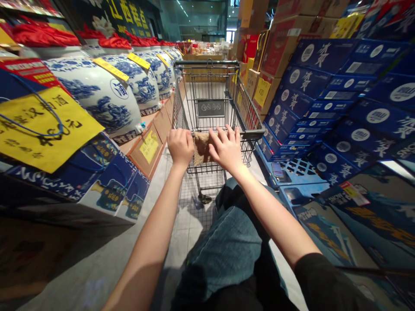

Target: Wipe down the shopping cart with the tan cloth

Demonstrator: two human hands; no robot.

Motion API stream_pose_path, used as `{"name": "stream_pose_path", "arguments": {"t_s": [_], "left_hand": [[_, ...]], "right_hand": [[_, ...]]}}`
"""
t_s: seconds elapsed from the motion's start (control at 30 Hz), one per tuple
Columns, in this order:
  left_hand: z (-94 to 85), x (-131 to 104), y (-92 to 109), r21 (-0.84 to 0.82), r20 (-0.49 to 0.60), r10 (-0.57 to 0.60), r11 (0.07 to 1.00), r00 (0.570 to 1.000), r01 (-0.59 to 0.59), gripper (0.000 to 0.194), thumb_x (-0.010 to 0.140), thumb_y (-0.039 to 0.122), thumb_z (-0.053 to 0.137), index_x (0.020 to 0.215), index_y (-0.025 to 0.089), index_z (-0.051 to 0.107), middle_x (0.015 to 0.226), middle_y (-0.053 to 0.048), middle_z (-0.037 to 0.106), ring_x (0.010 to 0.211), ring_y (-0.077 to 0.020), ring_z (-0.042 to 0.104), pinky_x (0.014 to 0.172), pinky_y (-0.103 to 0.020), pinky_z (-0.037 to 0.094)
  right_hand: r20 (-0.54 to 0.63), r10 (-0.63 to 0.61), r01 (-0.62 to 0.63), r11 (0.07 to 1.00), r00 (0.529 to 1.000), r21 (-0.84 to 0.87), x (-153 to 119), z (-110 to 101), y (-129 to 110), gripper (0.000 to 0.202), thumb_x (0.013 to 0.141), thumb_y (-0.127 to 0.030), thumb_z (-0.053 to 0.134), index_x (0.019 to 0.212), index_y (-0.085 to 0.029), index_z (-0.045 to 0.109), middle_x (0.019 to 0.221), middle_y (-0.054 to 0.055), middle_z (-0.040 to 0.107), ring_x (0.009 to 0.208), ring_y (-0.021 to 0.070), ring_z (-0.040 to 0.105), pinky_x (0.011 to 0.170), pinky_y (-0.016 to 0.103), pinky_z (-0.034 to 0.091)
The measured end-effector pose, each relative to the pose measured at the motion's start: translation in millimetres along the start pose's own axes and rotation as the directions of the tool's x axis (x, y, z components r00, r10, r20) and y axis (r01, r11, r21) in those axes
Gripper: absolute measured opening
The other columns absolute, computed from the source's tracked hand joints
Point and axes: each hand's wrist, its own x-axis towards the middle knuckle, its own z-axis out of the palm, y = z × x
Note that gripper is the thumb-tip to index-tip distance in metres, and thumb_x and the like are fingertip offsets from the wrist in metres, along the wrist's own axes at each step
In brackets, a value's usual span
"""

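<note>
The black wire shopping cart (207, 63) stands straight ahead on the floor, its near end directly under both hands. The left grip (180, 147) is folded shut around that near end, hiding the bar beneath it; the right grip (227, 149) is wide, palm down on the same end with fingers spread, just to the right. Between the two shows a tan, rough-textured patch (201, 149); whether it lies inside the cart or is part of it, I cannot tell. A dark rectangular panel (211, 108) on the cart carries round icons too small to make out.

To the left, a row of blue-and-white porcelain jars (97, 95) runs away to the far end, the nearest marked 酒. Above them, a dark green sign (126, 19) reads 江西糕点 in yellow. A large yellow handwritten paper sign (35, 129), near left, ends its price in 元, the digits partly smudged.

To the right, stacked dark-blue cartons (304, 82) bear white characters beginning 冰; beside them, a yellow tag (262, 91) appears to read 430.
</note>
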Motion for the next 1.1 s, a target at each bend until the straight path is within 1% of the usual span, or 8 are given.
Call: {"name": "stream_pose_path", "arguments": {"t_s": [0.07, 0.23, 0.33, 0.5, 0.6, 0.77, 0.97, 1.1], "left_hand": [[-0.5, 0.1, -0.5, -0.008, 0.009, 0.003, 1.0, 1.0, -0.003, 0.049, 0.107, 0.041, 0.026, 0.083, 0.021, 0.064, 0.088, -0.011, 0.067, 0.097, -0.029, 0.062, 0.092, -0.048, 0.045], [-1.8, 0.9, -0.4, -0.038, 0.05, -0.025, 0.999, 0.998, 0.027, 0.043, 0.106, 0.04, 0.031, 0.084, 0.021, 0.063, 0.09, -0.011, 0.066, 0.102, -0.0301, 0.06, 0.096, -0.049, 0.044], [-2.8, 1.3, 0.8, -0.06, 0.079, -0.052, 0.997, 0.996, 0.056, 0.041, 0.105, 0.038, 0.031, 0.085, 0.021, 0.062, 0.093, -0.013, 0.067, 0.105, -0.0321, 0.059, 0.099, -0.051, 0.041], [-3.7, 0.8, -0.1, -0.025, 0.056, -0.017, 1.0, 0.998, 0.018, 0.04, 0.105, 0.035, 0.031, 0.085, 0.022, 0.062, 0.093, -0.012, 0.069, 0.101, -0.0307, 0.06, 0.096, -0.048, 0.042], [-3.2, 0.7, -0.8, -0.009, 0.041, -0.001, 1.0, 0.999, 0.002, 0.039, 0.105, 0.035, 0.032, 0.084, 0.022, 0.062, 0.091, -0.011, 0.069, 0.099, -0.0296, 0.06, 0.095, -0.047, 0.043], [-2.2, 1.7, 2.4, 0.01, 0.075, -0.022, 1.0, 0.997, 0.022, 0.041, 0.105, 0.034, 0.03, 0.086, 0.02, 0.063, 0.092, -0.012, 0.067, 0.1, -0.0308, 0.059, 0.096, -0.048, 0.042], [-4.0, 1.8, -0.4, 0.001, 0.086, -0.011, 1.0, 0.996, 0.011, 0.041, 0.106, 0.036, 0.03, 0.086, 0.021, 0.062, 0.093, -0.012, 0.067, 0.1, -0.0307, 0.059, 0.096, -0.048, 0.041], [-2.3, 1.5, -2.5, 0.006, 0.072, 0.006, 1.0, 0.997, -0.006, 0.042, 0.106, 0.037, 0.03, 0.085, 0.021, 0.062, 0.091, -0.011, 0.067, 0.099, -0.03, 0.059, 0.094, -0.047, 0.042]], "right_hand": [[-0.022, 0.021, -0.021, 1.0, 1.0, -0.001, 1.2, 0.5, 2.6, 0.054, 0.101, -0.042, 0.046, 0.15, -0.023, 0.056, 0.154, 0.011, 0.056, 0.149, 0.0374, 0.037, 0.128, 0.067, 0.015], [-0.104, 0.203, -0.205, 0.979, 0.974, -0.012, 5.3, 1.3, 12.9, 0.056, 0.1, -0.041, 0.043, 0.143, -0.009, 0.061, 0.15, 0.02, 0.057, 0.15, 0.043, 0.034, 0.125, 0.075, 0.008], [-0.054, 0.069, -0.07, 0.997, 0.996, -0.011, 3.4, 1.9, 8.1, 0.059, 0.1, -0.042, 0.044, 0.15, -0.012, 0.053, 0.157, 0.018, 0.05, 0.153, 0.0398, 0.03, 0.127, 0.069, 0.01], [0.066, -0.088, 0.09, 0.996, 0.994, -0.021, 0.5, -0.1, -3.1, 0.057, 0.103, -0.043, 0.041, 0.155, -0.022, 0.047, 0.151, 0.011, 0.056, 0.143, 0.0331, 0.043, 0.128, 0.058, 0.018], [0.037, -0.066, 0.067, 0.997, 0.997, -0.028, 3.4, -2.0, 1.7, 0.051, 0.103, -0.042, 0.041, 0.15, -0.024, 0.053, 0.148, 0.009, 0.058, 0.14, 0.0318, 0.043, 0.127, 0.056, 0.02], [-0.01, 0.096, -0.096, 0.993, 0.995, -0.069, 6.5, -1.6, 4.1, 0.04, 0.1, -0.033, 0.043, 0.123, -0.014, 0.068, 0.12, 0.014, 0.069, 0.122, 0.0309, 0.054, 0.125, 0.054, 0.024], [0.031, -0.093, 0.095, 0.994, 0.995, -0.054, 0.6, 4.4, -6.4, 0.058, 0.096, -0.035, 0.052, 0.151, -0.018, 0.049, 0.15, 0.015, 0.054, 0.143, 0.0354, 0.038, 0.126, 0.062, 0.014], [-0.039, 0.036, -0.037, 0.999, 0.999, -0.028, 3.9, 3.9, 6.1, 0.041, 0.098, -0.031, 0.046, 0.131, -0.016, 0.065, 0.129, 0.014, 0.066, 0.129, 0.0312, 0.05, 0.125, 0.055, 0.022]]}}
